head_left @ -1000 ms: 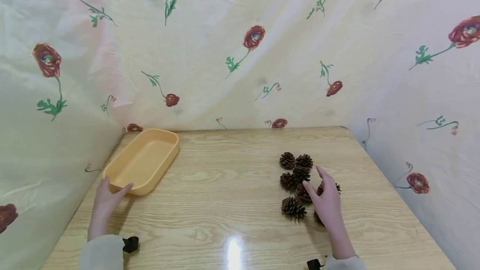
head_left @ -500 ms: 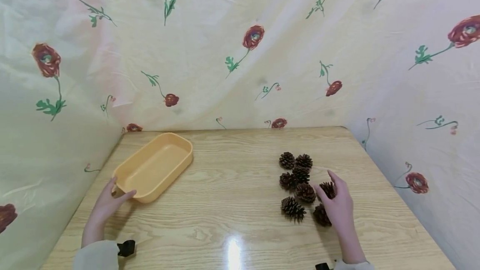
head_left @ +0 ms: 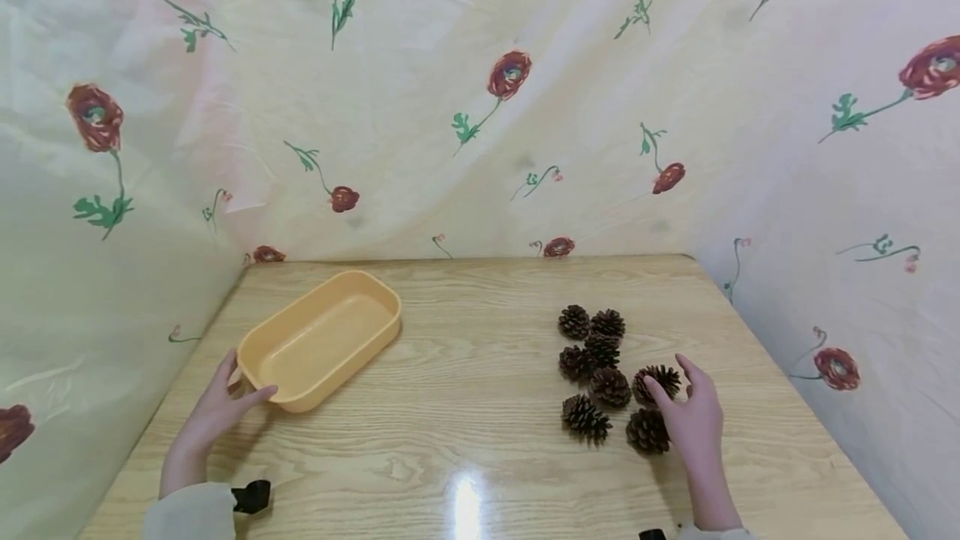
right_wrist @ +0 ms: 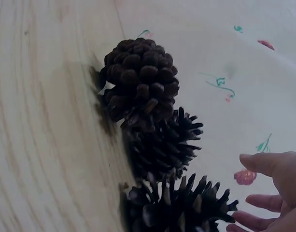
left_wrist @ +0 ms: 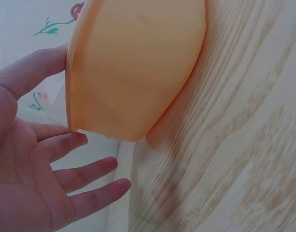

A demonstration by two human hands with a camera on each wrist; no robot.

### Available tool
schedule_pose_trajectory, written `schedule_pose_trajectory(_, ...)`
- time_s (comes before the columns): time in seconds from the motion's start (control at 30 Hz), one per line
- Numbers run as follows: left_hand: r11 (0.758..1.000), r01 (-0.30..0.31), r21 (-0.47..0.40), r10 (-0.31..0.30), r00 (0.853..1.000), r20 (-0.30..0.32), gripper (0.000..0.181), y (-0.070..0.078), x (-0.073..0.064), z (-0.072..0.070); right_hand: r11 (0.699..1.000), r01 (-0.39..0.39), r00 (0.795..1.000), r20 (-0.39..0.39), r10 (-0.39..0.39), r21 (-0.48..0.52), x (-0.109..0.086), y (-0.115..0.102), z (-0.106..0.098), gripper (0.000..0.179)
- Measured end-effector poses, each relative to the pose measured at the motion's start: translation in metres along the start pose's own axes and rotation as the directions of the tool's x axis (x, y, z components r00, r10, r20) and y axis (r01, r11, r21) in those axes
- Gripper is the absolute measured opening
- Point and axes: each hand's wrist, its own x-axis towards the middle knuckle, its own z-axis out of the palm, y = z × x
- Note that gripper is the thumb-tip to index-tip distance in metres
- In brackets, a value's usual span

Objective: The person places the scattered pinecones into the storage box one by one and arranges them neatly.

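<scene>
A shallow peach-orange plastic tray (head_left: 322,340), with nothing in it, stands on the left of the table, slanted. My left hand (head_left: 213,415) grips its near-left end between thumb and fingers; in the left wrist view the thumb and a finger meet the rim of the tray (left_wrist: 133,72), other fingers spread below. Several brown pine cones (head_left: 609,387) lie in a loose cluster on the right. My right hand (head_left: 693,419) hovers at the cluster's right side with thumb and fingers apart, holding nothing. The right wrist view has pine cones (right_wrist: 140,79) left of the right hand (right_wrist: 278,193).
The wood-grain table (head_left: 465,357) has bare surface between tray and cones. Floral cloth (head_left: 420,107) hangs behind it and along both sides. A black wrist device (head_left: 252,497) sits by the left sleeve.
The tray has slid right and nearer, turning clockwise, with my left hand on it. My right hand has drawn back rightward from over the pine cones, uncovering more of them.
</scene>
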Motion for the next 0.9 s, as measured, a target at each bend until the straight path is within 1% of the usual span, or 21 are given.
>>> schedule_pose_trajectory(0.17, 1.0, -0.024, -0.016, 0.024, 1.0, 0.013, 0.112, -0.001, -0.001, 0.001, 0.998, -0.055, 0.998, 0.011, 0.055, -0.01, 0.003, 0.008, -0.002, 0.075)
schedule_pose_trajectory(0.27, 1.0, -0.026, -0.006, 0.026, 0.998, 0.049, 0.11, 0.002, -0.003, 0.0, 0.997, -0.07, 0.997, 0.023, 0.071, -0.016, 0.006, 0.013, -0.002, 0.075)
schedule_pose_trajectory(0.47, 0.999, -0.045, 0.012, 0.044, 0.997, 0.069, 0.106, 0.006, -0.003, 0.002, 0.995, -0.084, 0.995, 0.054, 0.087, -0.047, 0.012, 0.022, -0.003, 0.078)
schedule_pose_trajectory(0.67, 0.993, -0.118, 0.024, 0.116, 0.99, 0.079, 0.102, 0.005, -0.003, 0.008, 0.994, -0.087, 0.991, 0.1, 0.094, -0.064, 0.017, 0.027, -0.002, 0.077)
schedule_pose_trajectory(0.8, 0.985, -0.17, -0.01, 0.17, 0.981, 0.094, 0.1, 0.006, -0.005, 0.013, 0.993, -0.084, 0.989, 0.115, 0.093, -0.081, 0.019, 0.029, -0.001, 0.075)
schedule_pose_trajectory(0.9, 0.981, -0.19, -0.041, 0.193, 0.974, 0.116, 0.099, 0.007, -0.006, 0.017, 0.993, -0.088, 0.987, 0.128, 0.098, -0.08, 0.021, 0.03, -0.001, 0.075)
